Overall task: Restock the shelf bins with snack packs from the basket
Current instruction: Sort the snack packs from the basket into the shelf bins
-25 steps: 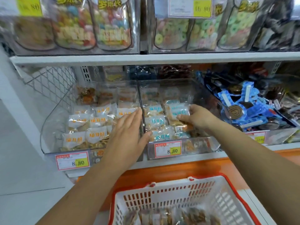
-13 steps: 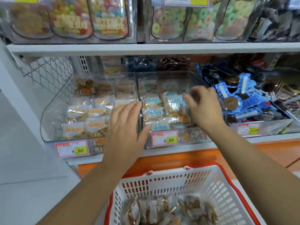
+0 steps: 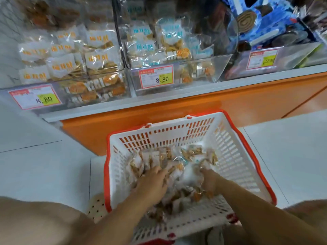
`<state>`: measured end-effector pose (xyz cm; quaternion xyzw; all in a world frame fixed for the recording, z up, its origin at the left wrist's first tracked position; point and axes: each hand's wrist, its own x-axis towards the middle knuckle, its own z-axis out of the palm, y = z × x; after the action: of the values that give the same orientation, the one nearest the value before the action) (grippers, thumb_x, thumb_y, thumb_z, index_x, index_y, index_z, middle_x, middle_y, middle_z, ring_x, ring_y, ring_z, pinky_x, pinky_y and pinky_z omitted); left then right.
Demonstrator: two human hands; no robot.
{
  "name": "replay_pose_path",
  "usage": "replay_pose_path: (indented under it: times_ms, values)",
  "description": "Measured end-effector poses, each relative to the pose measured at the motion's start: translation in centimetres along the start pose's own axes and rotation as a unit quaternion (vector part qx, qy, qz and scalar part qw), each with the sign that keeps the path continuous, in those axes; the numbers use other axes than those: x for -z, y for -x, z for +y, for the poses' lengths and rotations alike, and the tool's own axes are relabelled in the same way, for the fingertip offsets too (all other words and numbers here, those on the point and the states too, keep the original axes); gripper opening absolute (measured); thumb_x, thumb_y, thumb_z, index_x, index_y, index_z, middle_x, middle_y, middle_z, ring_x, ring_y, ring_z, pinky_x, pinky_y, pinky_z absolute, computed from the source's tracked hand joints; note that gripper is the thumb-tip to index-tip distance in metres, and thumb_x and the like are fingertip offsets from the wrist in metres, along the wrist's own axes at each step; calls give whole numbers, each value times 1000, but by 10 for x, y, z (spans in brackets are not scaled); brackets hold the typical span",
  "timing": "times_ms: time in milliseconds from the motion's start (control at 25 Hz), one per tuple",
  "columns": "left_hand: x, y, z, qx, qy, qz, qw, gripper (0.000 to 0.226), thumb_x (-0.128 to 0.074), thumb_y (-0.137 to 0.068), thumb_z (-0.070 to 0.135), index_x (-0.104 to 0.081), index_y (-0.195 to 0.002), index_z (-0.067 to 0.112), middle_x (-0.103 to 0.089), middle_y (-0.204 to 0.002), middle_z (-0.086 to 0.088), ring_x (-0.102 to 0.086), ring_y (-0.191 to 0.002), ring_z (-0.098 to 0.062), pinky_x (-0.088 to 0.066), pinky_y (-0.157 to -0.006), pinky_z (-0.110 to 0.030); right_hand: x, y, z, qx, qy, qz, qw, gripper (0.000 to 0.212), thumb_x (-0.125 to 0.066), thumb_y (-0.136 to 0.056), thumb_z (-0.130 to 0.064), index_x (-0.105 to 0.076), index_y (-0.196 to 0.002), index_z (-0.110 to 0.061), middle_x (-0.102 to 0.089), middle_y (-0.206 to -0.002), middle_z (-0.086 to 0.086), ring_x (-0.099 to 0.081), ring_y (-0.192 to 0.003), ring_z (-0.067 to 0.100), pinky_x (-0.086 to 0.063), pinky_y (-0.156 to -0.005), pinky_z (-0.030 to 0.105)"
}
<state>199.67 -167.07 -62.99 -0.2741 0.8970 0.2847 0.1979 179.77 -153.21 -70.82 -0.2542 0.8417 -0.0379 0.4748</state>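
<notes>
1. Where the white slotted plastic basket with its red rim [image 3: 230, 156] sits on the pale floor, crinkly clear snack packs [image 3: 192, 154] lie heaped inside it.
2. The left hand [image 3: 152, 183] lies on the heap, fingers fairly straight, its grip slack.
3. The right hand [image 3: 210, 181] is sunk among the packs; blur hides its grip, so I cannot tell.
4. Above, the clear hard-walled shelf bins [image 3: 221, 66] hold like packs, stacked.

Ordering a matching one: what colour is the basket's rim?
Red-orange rim on a white slotted basket; the head view shows it.
</notes>
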Motion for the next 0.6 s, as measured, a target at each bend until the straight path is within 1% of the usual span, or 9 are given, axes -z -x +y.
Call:
replay_pose_path:
  times_ms: [40, 120, 240, 280, 360, 480, 520, 560, 600]
  values:
    - [-12, 0, -2, 21, 2, -20, 1000, 53, -51, -97, 32, -35, -147, 28, -33, -149, 0, -40, -132, -21, -39, -106, -39, -11, -4, 7, 9, 88, 10, 996, 81, -66, -87, -25, -21, -153, -19, -30, -151, 11, -36, -137, 30, -36, -107, 35]
    - [-25, -1, -2, 36, -7, -44, 998, 53, -52, -96, 35, -37, -146, 27, -32, -151, 2, -37, -134, -22, -36, -108, -42, -16, 3, -1, 56, 146, 2, 988, 103, -74, -81, -34, -4, -155, -30, -8, -161, 8, -17, -147, 32, -23, -117, 44]
    - [-24, -2, 1, 38, 27, -45, 998, 54, -52, -95, 40, -38, -146, 28, -31, -152, 3, -38, -134, -22, -35, -108, -46, -19, 2, -15, 54, 179, -20, 982, 111, -82, -74, -23, -7, -155, -27, -12, -161, 6, -19, -146, 31, -26, -117, 44]
    - [-21, -3, 1, 41, 46, -33, 998, 54, -53, -95, 39, -39, -146, 28, -32, -151, 3, -40, -132, -20, -38, -107, -42, -21, 1, -17, 32, 186, -19, 982, 105, -82, -73, -22, -16, -154, -23, -22, -158, 8, -28, -142, 30, -32, -114, 42]
    - [-15, -2, 0, 50, 76, -2, 996, 52, -54, -96, 35, -40, -145, 28, -37, -148, 2, -44, -127, -16, -41, -103, -33, -22, -1, -20, 11, 194, -17, 981, 80, -81, -72, -23, -41, -141, -16, -51, -134, 8, -52, -120, 25, -48, -99, 35]
    - [-5, 2, 2, 81, 165, 26, 983, 47, -54, -97, 33, -44, -143, 26, -47, -138, 5, -52, -111, -7, -43, -90, -20, 6, 8, -36, 35, 112, 7, 993, 15, -67, -82, -19, -63, -95, -13, -64, -94, 4, -61, -85, 17, -52, -73, 24]
    - [-2, 3, 4, 94, 208, 23, 973, 45, -53, -98, 35, -46, -141, 25, -50, -133, 7, -52, -101, -2, -42, -81, -17, 21, 17, -42, 48, 37, 32, 998, 9, -65, -84, -17, -59, -79, -15, -61, -82, 3, -58, -74, 15, -49, -66, 23]
    - [2, 3, 6, 108, 253, 14, 961, 44, -52, -98, 40, -47, -140, 26, -53, -128, 10, -51, -93, 2, -40, -73, -14, 35, 25, -48, 57, -62, 49, 995, 18, -68, -85, -18, -56, -72, -17, -57, -73, 3, -55, -66, 15, -46, -61, 22]
    - [5, 3, 9, 122, 300, 2, 946, 45, -51, -97, 46, -47, -138, 29, -54, -123, 12, -50, -88, 4, -39, -69, -14, 47, 35, -52, 70, -161, 56, 983, 17, -74, -83, -23, -60, -74, -17, -58, -71, 6, -57, -65, 18, -47, -60, 24]
